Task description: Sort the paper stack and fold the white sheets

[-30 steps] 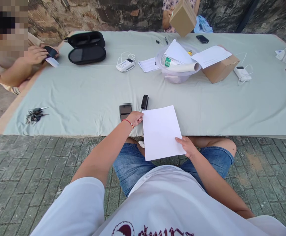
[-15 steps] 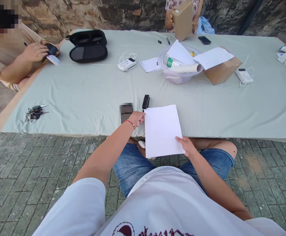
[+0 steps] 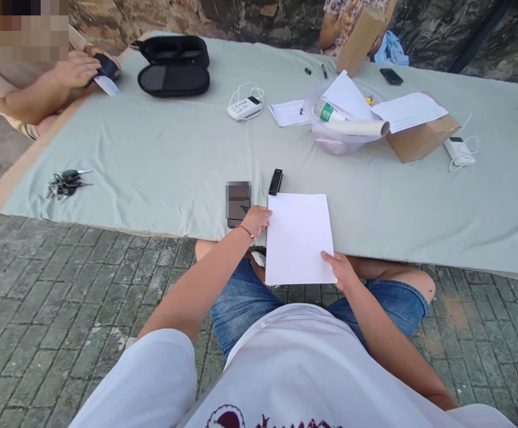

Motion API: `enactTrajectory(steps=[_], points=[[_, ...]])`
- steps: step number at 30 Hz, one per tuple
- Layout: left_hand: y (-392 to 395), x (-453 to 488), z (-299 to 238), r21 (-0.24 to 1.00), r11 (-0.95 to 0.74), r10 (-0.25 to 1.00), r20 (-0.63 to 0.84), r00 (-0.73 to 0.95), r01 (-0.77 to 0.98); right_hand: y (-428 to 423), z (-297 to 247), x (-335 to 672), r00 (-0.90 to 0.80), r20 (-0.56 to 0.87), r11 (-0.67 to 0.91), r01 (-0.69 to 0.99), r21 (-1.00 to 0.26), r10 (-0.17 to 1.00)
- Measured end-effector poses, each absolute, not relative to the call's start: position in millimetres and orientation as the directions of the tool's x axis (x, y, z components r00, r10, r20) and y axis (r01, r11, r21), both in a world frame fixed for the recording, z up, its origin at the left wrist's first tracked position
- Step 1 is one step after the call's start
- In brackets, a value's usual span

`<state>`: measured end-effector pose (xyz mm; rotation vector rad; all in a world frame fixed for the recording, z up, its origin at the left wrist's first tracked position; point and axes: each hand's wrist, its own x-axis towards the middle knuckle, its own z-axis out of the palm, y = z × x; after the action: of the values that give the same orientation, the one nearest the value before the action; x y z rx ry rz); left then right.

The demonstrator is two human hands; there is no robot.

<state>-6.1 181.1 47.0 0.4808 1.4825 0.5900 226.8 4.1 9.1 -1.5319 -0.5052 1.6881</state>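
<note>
White paper (image 3: 300,239), left hand (image 3: 259,220) curled tight on upper left edge, right hand (image 3: 341,271) pinching lower right edge, 1 thumb (image 3: 329,257) atop

The paper (image 3: 301,241) is white, rectangular and plain on its upper face; whether it is one sheet or several, I cannot tell. It is held flat and smooth, with straight edges and its long sides running away from me. My left hand (image 3: 258,221) pinches the left edge near the far corner. My right hand (image 3: 341,270) grips the right edge toward the near corner — thumb on the upper face. The far portion is over the table (image 3: 174,178); the near portion extends past the table edge — above my lap.
</note>
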Motion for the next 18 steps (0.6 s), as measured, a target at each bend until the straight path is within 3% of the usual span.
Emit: enactTrajectory(steps=[5,9,13,16,18], points=[[185,-9,43,0.666,0.746,0.666,-0.746,-0.015,0.001,3,21,254,-0.024,-0.701,-0.7,0.018,-0.713,0.713],[187,-9,36,0.671,0.741,0.671,-0.741,-0.006,0.01,25,47,297,0.115,-0.688,-0.683,0.314,-0.659,0.716],[189,-8,35,0.67,0.743,0.67,-0.743,-0.001,0.0,85,82,306,0.175,-0.444,-0.456,0.58,-0.675,0.879],[190,-8,37,0.666,0.746,0.666,-0.746,-0.007,-0.007,146,99,274,0.093,-0.231,-0.233,0.662,-0.713,0.969],[191,-8,37,0.665,0.747,0.665,-0.747,-0.017,-0.008,189,101,240,0.015,-0.123,-0.093,0.75,-0.655,0.992]])
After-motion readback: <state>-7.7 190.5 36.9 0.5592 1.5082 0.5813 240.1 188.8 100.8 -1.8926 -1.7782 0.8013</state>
